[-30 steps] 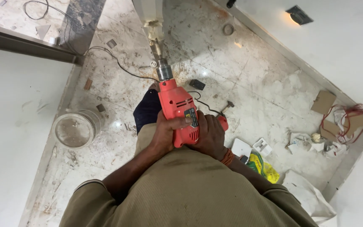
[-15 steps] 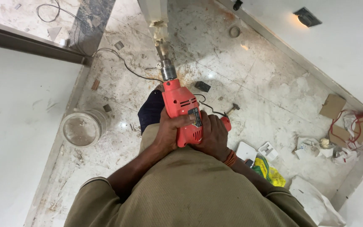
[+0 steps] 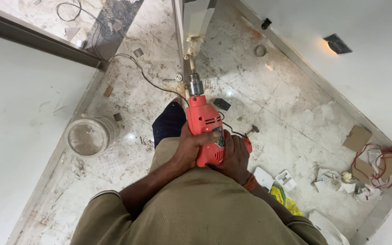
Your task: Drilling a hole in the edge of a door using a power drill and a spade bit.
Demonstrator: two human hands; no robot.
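You are looking straight down past your own chest at a dusty marble floor (image 3: 296,118), with white walls running along the left edge and the upper right of the frame. At the far left, a clear round plastic tub (image 3: 88,136) stands against the wall, out of the way of your feet. Moving toward the centre, your left hand (image 3: 190,152) is wrapped firmly around the body of a red power drill (image 3: 205,131), thumb and fingers closed on its casing to steady it. The drill sits at the centre of the frame, held close against your body and pointing away from you toward the top of the picture, its metal chuck (image 3: 194,85) meeting a pale upright post (image 3: 196,27) whose surface is chipped where the bit enters. A black cord (image 3: 146,77) trails from the drill across the floor to the upper left. Just right of the drill, your right hand (image 3: 237,159) grips the handle from behind, closed tight so both hands brace the tool. At the lower right, cardboard scraps, red wires (image 3: 382,159) and torn white packaging (image 3: 336,179) lie scattered beside the wall.
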